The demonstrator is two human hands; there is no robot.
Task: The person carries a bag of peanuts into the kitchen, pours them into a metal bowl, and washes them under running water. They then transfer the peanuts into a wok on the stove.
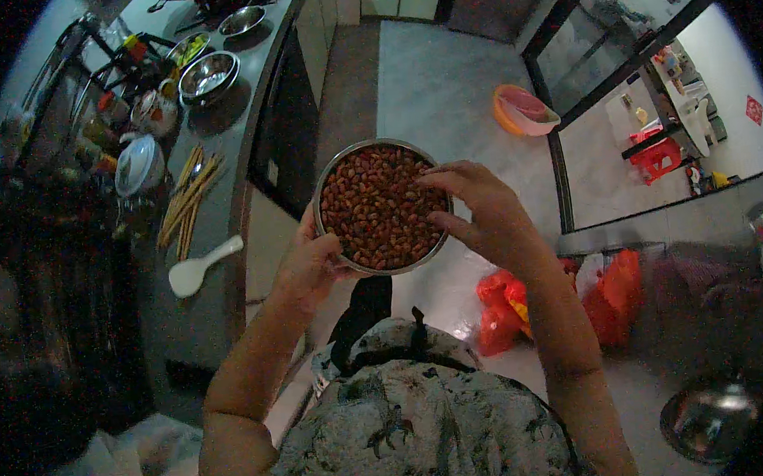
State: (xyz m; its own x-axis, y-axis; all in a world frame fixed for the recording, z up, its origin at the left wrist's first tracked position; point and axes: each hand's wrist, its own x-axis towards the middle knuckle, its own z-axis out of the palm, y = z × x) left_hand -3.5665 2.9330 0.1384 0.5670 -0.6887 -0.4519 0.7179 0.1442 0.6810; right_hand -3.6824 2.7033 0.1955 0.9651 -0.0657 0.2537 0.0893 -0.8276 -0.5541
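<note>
A round metal bowl (pixel 379 142) full of reddish-brown peanuts (pixel 379 205) is held out in front of my body, above the floor. My left hand (pixel 310 266) grips its lower left rim, thumb near the edge. At the bowl's right side is my right hand (pixel 475 201), fingers apart, fingertips at the peanuts by the rim. Whether a peanut is between those fingertips cannot be told.
On the counter (pixel 217 163) at left lie wooden chopsticks (pixel 190 201), a white rice paddle (pixel 203 267) and metal bowls (pixel 209 77). Plastic basins (pixel 524 110) stand on the floor by the glass door; red plastic bags (pixel 501 316) lie at lower right, near a metal lid (pixel 712 417).
</note>
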